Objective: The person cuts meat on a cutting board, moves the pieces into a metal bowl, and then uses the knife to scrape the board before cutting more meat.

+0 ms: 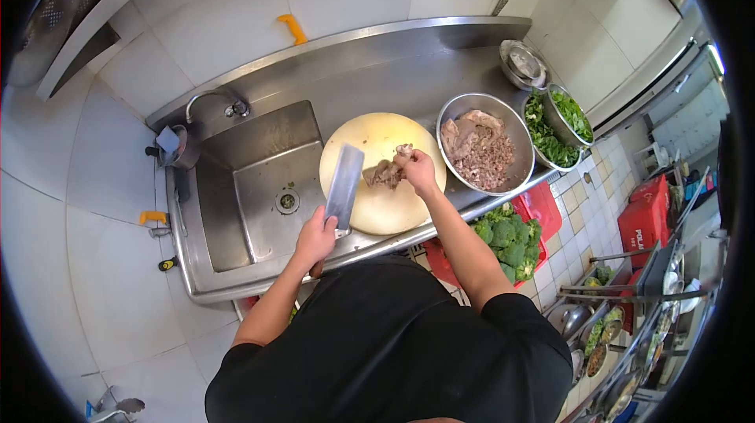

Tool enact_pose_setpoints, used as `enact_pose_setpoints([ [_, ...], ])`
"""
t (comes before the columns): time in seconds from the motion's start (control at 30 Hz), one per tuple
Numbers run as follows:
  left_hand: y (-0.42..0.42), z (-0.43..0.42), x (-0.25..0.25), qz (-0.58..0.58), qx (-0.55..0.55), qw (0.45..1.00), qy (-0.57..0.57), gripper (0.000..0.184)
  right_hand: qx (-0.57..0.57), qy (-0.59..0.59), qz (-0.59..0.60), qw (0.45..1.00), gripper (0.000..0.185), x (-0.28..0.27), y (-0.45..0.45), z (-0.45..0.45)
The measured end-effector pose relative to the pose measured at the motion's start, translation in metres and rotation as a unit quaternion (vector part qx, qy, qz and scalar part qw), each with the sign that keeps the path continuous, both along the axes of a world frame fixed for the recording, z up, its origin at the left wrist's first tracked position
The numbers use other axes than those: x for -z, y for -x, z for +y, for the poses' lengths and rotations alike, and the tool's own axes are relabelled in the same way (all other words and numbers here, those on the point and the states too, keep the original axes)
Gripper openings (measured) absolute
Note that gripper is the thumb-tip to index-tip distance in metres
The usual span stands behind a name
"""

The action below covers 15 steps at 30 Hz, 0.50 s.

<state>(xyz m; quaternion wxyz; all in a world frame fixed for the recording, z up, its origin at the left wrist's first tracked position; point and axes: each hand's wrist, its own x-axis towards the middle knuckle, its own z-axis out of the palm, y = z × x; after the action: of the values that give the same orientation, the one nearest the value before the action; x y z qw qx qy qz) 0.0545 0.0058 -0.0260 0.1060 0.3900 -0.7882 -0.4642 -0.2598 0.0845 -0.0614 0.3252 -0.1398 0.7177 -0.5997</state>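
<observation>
Presently, left hand [317, 238]: fingers clamped on cleaver [344, 183], blade over board's [385, 212] 9 o'clock side. Meat [383, 175] near centre, pinched by right hand [419, 171]. Risk: piece could roll under a stroke, bringing edge onto those fingers. Bowl [524, 148], 2 o'clock, just beside board: rightward shove could jolt it.

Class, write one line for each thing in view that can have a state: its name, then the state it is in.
Left hand: closed around the cleaver's handle
Right hand: gripping the meat piece
Cleaver: held, blade at the board's left side
Meat piece: partly held, above or on the board
Cutting board: lying flat
Meat bowl: filled with large and chopped pieces
Faucet: no stream visible
Sink: no standing water visible
</observation>
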Motion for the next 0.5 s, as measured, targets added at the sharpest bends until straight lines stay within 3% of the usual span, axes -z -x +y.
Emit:
enact_pose_setpoints([
  [0.1, 0.024, 0.012, -0.035, -0.082, 0.050, 0.995, 0.032, 0.031, 0.002, -0.091, 0.140, 0.986, 0.019, 0.009, -0.011, 0.012],
  [0.23, 0.040, 0.021, -0.042, -0.128, 0.110, 0.980, 0.108, 0.025, -0.009, -0.134, 0.166, 0.977, 0.024, 0.002, -0.016, 0.023],
  [0.43, 0.043, 0.032, -0.077, -0.151, 0.123, 0.973, 0.122, 0.023, 0.009, -0.116, 0.127, 0.985, 0.038, 0.004, -0.012, 0.020],
  [0.5, 0.047, 0.031, -0.073, -0.175, 0.131, 0.967, 0.129, 0.022, 0.014, -0.123, 0.063, 0.990, 0.043, -0.004, -0.014, 0.021],
])
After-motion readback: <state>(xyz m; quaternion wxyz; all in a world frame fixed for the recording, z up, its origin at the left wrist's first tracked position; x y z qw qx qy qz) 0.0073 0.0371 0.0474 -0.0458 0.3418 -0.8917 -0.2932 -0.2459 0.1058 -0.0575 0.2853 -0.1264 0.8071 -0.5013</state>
